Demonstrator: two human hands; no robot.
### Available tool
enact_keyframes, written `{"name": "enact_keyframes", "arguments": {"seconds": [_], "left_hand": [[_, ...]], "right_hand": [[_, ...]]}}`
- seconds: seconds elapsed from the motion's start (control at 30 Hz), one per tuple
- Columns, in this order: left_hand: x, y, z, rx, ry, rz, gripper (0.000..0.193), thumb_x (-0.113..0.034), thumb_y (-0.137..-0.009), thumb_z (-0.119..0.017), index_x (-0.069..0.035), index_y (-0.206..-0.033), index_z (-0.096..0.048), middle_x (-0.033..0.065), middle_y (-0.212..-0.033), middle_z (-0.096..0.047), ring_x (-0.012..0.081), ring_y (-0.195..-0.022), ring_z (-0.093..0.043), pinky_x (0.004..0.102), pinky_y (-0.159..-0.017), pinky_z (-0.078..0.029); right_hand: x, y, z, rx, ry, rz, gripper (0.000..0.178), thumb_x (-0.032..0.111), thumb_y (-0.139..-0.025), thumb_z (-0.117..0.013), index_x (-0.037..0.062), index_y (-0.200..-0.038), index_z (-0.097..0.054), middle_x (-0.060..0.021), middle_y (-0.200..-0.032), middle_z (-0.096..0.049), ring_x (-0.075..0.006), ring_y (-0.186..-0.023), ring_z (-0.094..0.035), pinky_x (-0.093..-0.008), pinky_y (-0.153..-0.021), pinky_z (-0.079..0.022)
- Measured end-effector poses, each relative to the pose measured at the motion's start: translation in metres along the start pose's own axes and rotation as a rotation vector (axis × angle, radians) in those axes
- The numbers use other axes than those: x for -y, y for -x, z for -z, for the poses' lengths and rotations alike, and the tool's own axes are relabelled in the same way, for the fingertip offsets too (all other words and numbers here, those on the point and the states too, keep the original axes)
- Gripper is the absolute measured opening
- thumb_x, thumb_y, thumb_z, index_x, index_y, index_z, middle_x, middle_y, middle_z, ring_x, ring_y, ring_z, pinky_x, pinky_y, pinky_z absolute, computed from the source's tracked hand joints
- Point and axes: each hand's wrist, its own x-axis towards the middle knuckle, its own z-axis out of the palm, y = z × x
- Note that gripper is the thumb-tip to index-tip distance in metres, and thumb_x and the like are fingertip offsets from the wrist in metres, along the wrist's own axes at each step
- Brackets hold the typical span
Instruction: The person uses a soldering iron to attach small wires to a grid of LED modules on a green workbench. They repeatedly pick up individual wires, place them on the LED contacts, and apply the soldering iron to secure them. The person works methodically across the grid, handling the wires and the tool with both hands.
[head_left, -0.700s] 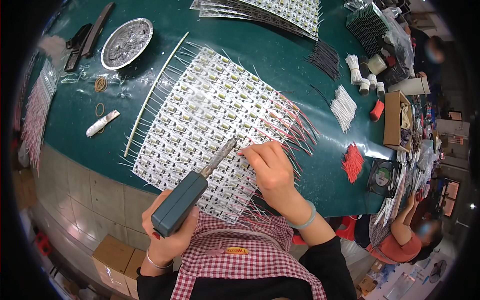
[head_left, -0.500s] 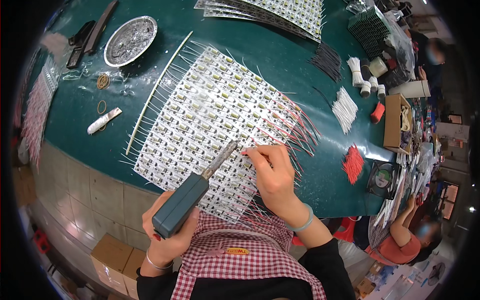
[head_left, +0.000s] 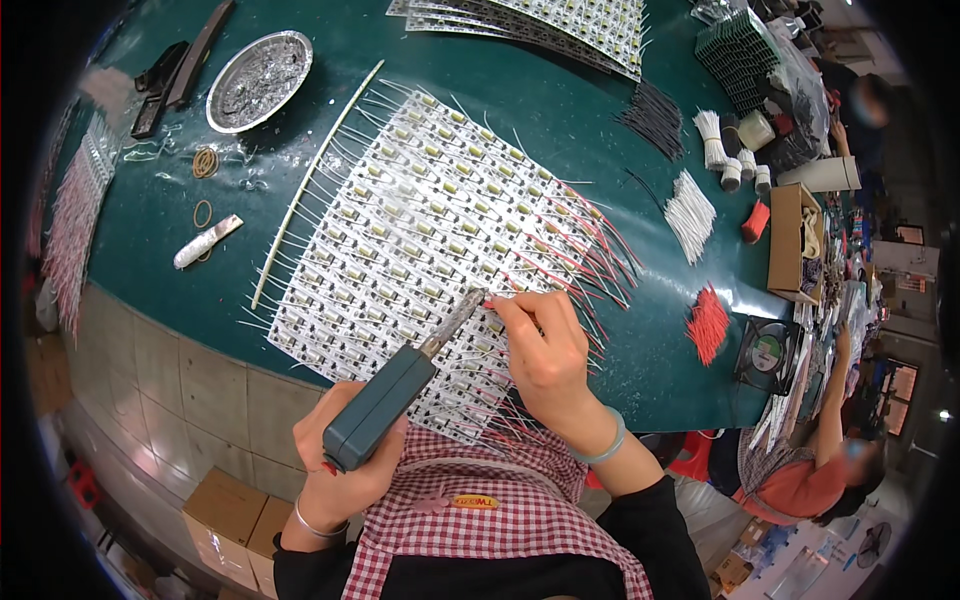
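Note:
My left hand (head_left: 345, 490) is wrapped round the dark green handle of a soldering iron (head_left: 380, 410). Its greyish tip meets the panel of white circuit boards (head_left: 400, 225) right beside my right fingertips. My right hand (head_left: 548, 355) is closed in a pinch over the panel, on what looks like the end of a red wire (head_left: 489, 303), mostly covered by the fingers. Small yellow and black parts stand in rows across the panel. Red and white wires (head_left: 600, 250) stick out along its right side, and thin leads fringe its left side.
A metal bowl of solder scraps (head_left: 258, 85) stands at the far left, above rubber bands (head_left: 204, 163). To the right lie bundles of black wires (head_left: 652, 120), white wires (head_left: 689, 215) and red wires (head_left: 708, 325), with a small fan (head_left: 767, 345) beyond. More board panels (head_left: 560, 30) are stacked at the back.
My left hand has shifted the soldering iron slightly right and up, bringing its tip to my right fingertips. My right hand has barely moved. A co-worker at right has stretched an arm forward.

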Motion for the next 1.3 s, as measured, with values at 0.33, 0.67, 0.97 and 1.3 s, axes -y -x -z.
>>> {"name": "enact_keyframes", "arguments": {"seconds": [0.33,0.67,0.97,1.3], "left_hand": [[-0.002,-0.002,-0.001,0.016,-0.014,0.021,0.016,0.003,-0.074,-0.075,0.004,-0.088,-0.067,0.0110,-0.078,-0.064,0.0170,-0.065,-0.062,0.0283,-0.059,-0.048],[0.002,-0.001,0.003,0.013,-0.024,-0.017,0.017,0.002,-0.073,-0.076,0.005,-0.088,-0.069,0.0098,-0.077,-0.063,0.0182,-0.060,-0.059,0.0283,-0.055,-0.045],[0.002,0.005,0.006,-0.012,0.009,0.011,0.023,0.004,-0.073,-0.076,0.007,-0.094,-0.070,0.0166,-0.092,-0.070,0.0208,-0.073,-0.068,0.0289,-0.064,-0.053],[0.005,0.012,0.011,-0.036,0.104,0.052,0.023,0.006,-0.074,-0.075,0.008,-0.097,-0.070,0.0170,-0.093,-0.070,0.0213,-0.076,-0.068,0.0289,-0.066,-0.053]], "right_hand": [[0.004,0.000,-0.001,0.007,0.031,-0.010,0.036,-0.008,-0.070,-0.067,-0.0048,-0.105,-0.066,-0.0128,-0.094,-0.058,-0.0268,-0.081,-0.057,-0.0345,-0.065,-0.051],[0.005,0.000,-0.001,0.009,0.045,-0.028,0.033,-0.007,-0.071,-0.067,-0.0047,-0.104,-0.065,-0.0126,-0.095,-0.058,-0.0270,-0.082,-0.057,-0.0350,-0.066,-0.050],[0.006,-0.003,0.000,0.010,0.018,-0.024,0.032,-0.008,-0.073,-0.068,-0.0044,-0.104,-0.065,-0.0128,-0.094,-0.057,-0.0275,-0.082,-0.057,-0.0360,-0.067,-0.050],[0.018,0.001,0.012,-0.025,-0.012,-0.007,0.028,-0.007,-0.072,-0.068,-0.0011,-0.099,-0.067,-0.0087,-0.087,-0.058,-0.0252,-0.078,-0.057,-0.0353,-0.065,-0.048]]}}
